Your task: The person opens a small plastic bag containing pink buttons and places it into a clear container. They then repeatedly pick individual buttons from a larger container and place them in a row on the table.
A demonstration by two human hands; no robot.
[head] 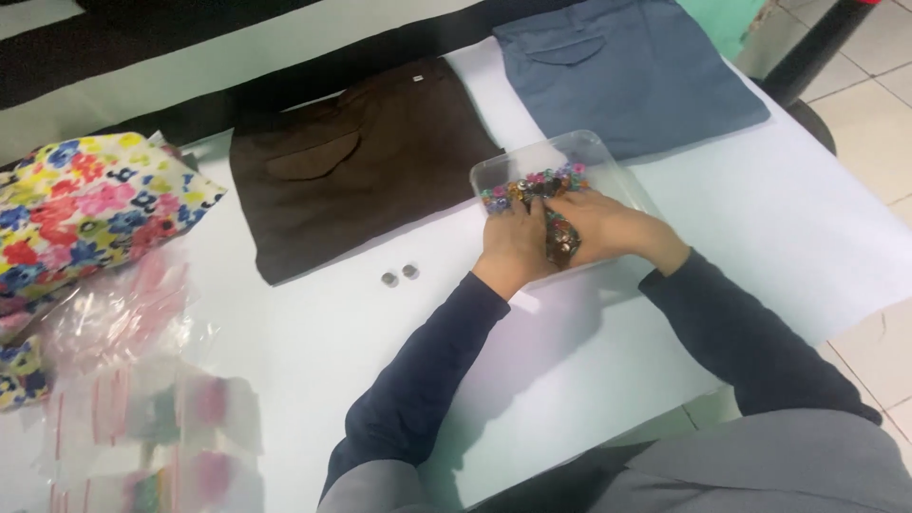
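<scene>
Both hands' fingers (570,204) spread flat on beads (532,185) in the clear tray (589,147).

tray (608,157) before two garments (361,161), buttons (400,275) left of tray

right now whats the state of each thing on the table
clear plastic container: open, lidless, holding mixed colourful buttons
left hand: fingers in the container, among the buttons
right hand: fingers in the container too
brown garment: laid flat
blue garment: laid flat
two metal buttons: loose, side by side
</scene>
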